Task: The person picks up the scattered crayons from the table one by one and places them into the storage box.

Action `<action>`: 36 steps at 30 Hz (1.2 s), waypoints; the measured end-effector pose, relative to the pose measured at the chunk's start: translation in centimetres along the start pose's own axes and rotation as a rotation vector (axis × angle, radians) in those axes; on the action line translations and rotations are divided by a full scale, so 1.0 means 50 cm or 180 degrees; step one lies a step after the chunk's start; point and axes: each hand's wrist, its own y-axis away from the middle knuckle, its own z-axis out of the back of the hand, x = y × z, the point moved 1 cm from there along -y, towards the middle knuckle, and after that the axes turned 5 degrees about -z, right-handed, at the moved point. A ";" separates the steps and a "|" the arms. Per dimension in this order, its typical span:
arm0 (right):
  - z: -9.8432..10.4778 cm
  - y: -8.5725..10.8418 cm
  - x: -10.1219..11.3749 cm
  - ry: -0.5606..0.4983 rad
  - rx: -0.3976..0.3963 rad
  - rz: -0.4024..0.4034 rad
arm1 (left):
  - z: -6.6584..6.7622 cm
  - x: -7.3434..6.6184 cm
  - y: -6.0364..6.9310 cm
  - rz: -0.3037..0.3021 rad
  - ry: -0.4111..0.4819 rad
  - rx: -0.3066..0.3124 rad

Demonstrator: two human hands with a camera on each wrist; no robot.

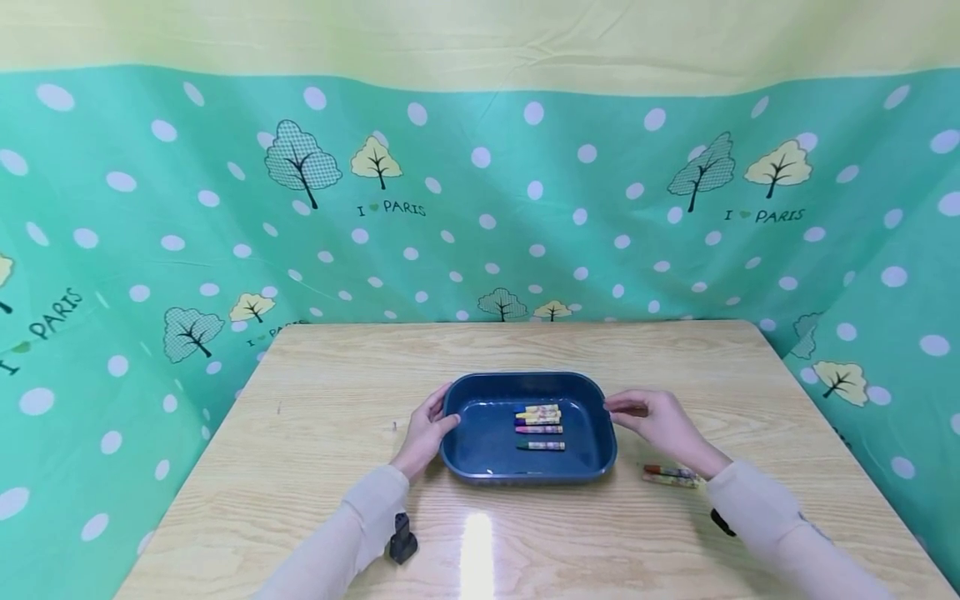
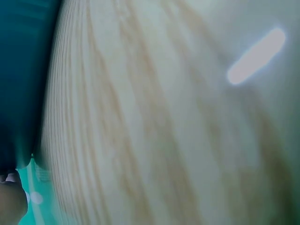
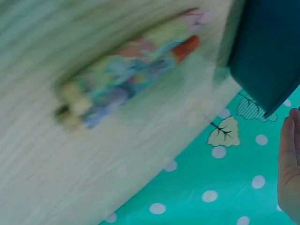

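Note:
A deep blue tray [image 1: 472,454] with rounded corners sits on the wooden table, between both hands. Several paper-wrapped crayons lie inside it, among them a pink crayon [image 1: 538,430] and a green crayon [image 1: 542,446]. At the left end my left hand [image 1: 429,433] grips the rim, thumb on top and fingers outside. My right hand [image 1: 660,421] pinches the rim at the opposite end with its fingertips. Below the right wrist, an orange-red crayon [image 3: 186,48] and a pale pink crayon [image 3: 194,18] lie side by side on the table.
Near the left forearm is a small black device [image 1: 402,542]; another black piece [image 1: 722,522] shows beside the right sleeve. A green dotted curtain [image 1: 480,208] hangs behind the wooden table [image 1: 337,358] and along its sides. Light glares on the table's front.

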 end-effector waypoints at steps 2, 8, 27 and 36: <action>0.007 0.007 -0.009 0.0006 -0.0022 -0.0023 | 0.000 0.000 0.001 0.0015 -0.0023 0.0000; 0.024 0.029 -0.036 -0.0038 -0.0039 -0.0134 | -0.001 -0.001 0.002 0.0023 -0.0029 0.0002; 0.033 0.085 -0.143 -0.0119 0.0314 -0.0607 | -0.002 0.003 -0.001 0.0002 -0.0018 0.0014; 0.039 0.101 -0.171 -0.0019 0.0263 -0.0592 | -0.001 0.001 0.001 0.0019 -0.0017 0.0004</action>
